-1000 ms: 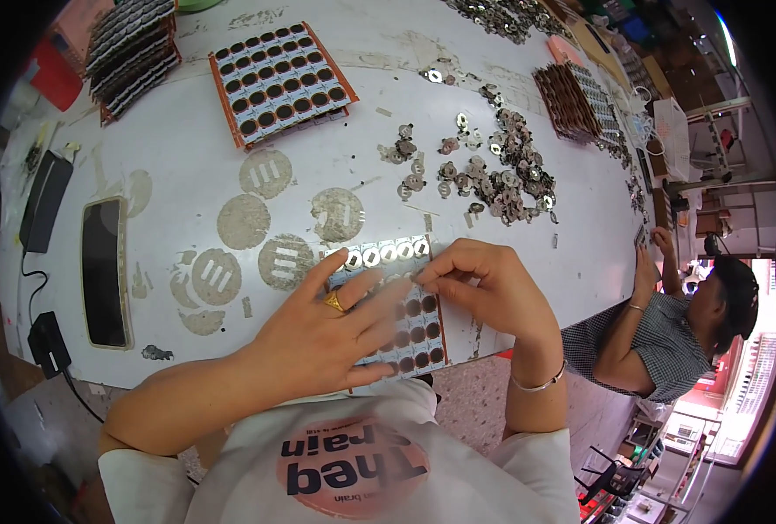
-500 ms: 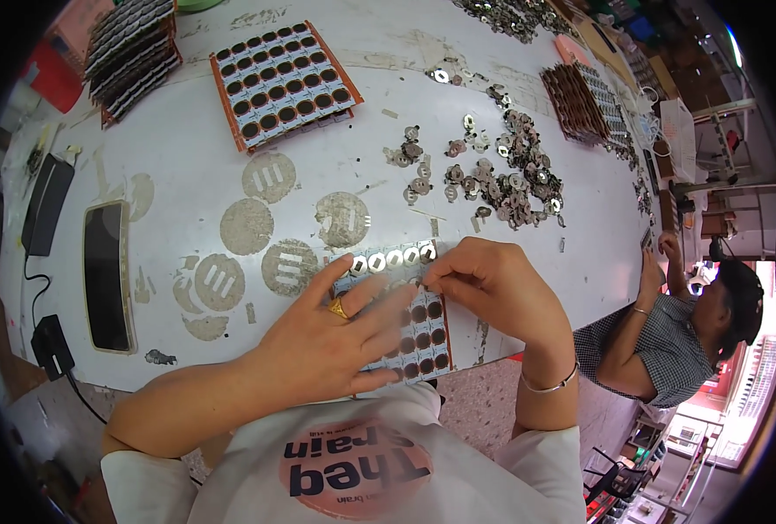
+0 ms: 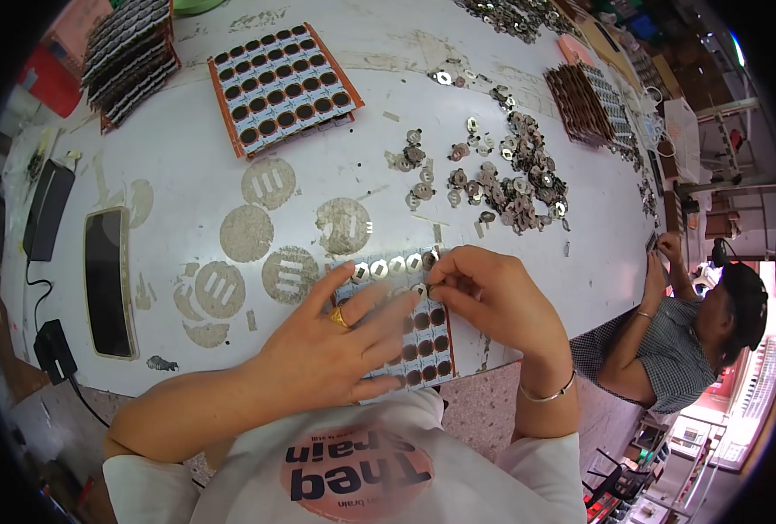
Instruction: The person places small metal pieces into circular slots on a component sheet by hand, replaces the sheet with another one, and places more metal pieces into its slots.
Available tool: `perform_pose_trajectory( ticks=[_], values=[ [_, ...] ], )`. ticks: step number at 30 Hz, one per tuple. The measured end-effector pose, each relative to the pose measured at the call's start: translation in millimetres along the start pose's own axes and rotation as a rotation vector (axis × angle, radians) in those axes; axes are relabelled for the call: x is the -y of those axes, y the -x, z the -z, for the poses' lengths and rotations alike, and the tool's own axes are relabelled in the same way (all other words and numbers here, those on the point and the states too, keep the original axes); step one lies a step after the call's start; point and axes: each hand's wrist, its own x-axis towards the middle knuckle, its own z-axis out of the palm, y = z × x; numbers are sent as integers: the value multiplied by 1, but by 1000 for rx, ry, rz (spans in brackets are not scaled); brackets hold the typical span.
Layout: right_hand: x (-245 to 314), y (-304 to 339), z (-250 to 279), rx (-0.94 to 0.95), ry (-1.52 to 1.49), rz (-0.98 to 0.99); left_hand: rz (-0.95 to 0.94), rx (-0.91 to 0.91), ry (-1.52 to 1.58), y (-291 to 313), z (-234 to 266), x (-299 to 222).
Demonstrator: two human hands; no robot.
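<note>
A panel of white-and-blue circuit boards [image 3: 423, 349] with dark round pads lies at the table's near edge. Small silvery metal discs [image 3: 396, 265] line its far row. My left hand [image 3: 344, 327], wearing a gold ring, rests over the left part of the panel with its fingers spread; some fingertips are blurred. At the panel's right edge, my right hand [image 3: 493, 293] has thumb and fingers pinched together. Whatever is between them is hidden. A shiny disc [image 3: 418, 289] shows by those fingertips, on the second row.
Loose metal discs [image 3: 523, 196] are heaped beyond my right hand. Stacked panels [image 3: 283, 83] stand at the far middle, more panels [image 3: 130, 61] at far left, others [image 3: 580, 100] at right. A phone [image 3: 108, 279] lies left. A person [image 3: 667, 323] works at the right.
My right hand stays pinched and has shifted slightly down along the panel's right edge. A disc now shows by its fingertips on the second row. The left hand keeps its place.
</note>
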Motion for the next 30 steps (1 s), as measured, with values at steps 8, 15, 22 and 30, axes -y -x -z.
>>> perform_pose_trajectory(
  ticks=[8,15,22,30],
  values=[
    [-4,20,-18,-146,-173,-201,16,62,-50,-2,2,-4],
    [-12,20,-13,-195,-46,-42,5,16,-45,-1,3,-4],
    [-36,-7,2,-709,405,29,19,-31,-23,-3,0,0],
    [-28,9,12,-484,103,-72,30,-22,-48,-3,4,7]
  ],
)
